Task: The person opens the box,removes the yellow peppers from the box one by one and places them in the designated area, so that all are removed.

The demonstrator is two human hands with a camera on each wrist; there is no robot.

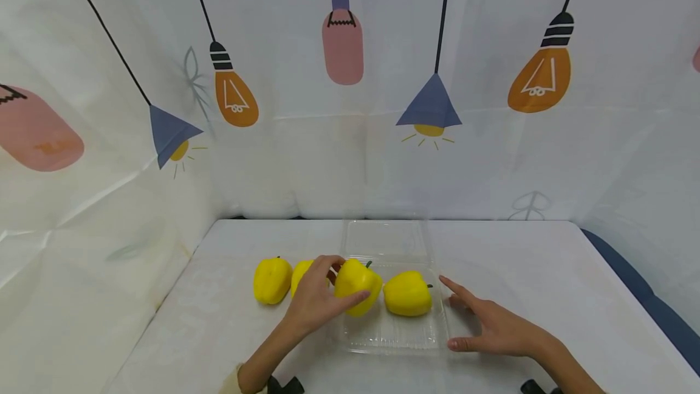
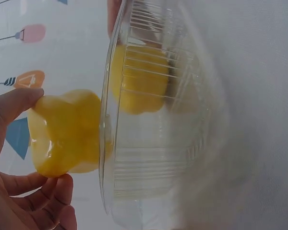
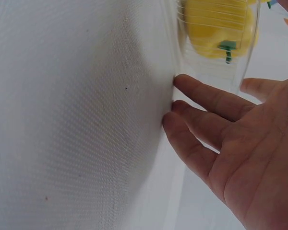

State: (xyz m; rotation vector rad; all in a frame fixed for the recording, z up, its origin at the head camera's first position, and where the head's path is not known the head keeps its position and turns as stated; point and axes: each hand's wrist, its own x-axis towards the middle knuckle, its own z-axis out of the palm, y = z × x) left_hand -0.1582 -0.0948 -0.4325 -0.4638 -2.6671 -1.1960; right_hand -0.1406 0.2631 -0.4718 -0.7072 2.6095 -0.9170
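My left hand (image 1: 319, 301) grips a yellow bell pepper (image 1: 358, 287) between thumb and fingers, over the left part of a clear plastic clamshell box (image 1: 394, 339). In the left wrist view that pepper (image 2: 65, 134) is at the height of the box's rim. Another yellow bell pepper (image 1: 407, 293) lies inside the box on the right, its green stem pointing right; it shows through the ribbed wall (image 3: 216, 24) in the right wrist view. Beside the box's right side, my right hand (image 1: 492, 324) has its fingers extended, fingertips at the tabletop, holding nothing.
Left of the box, a yellow bell pepper (image 1: 272, 280) lies on the white table (image 1: 219, 345). One more pepper (image 1: 301, 273) is partly hidden behind my left hand. The box's clear lid (image 1: 385, 239) lies folded back toward the wall curtain (image 1: 306, 169), printed with lamps.
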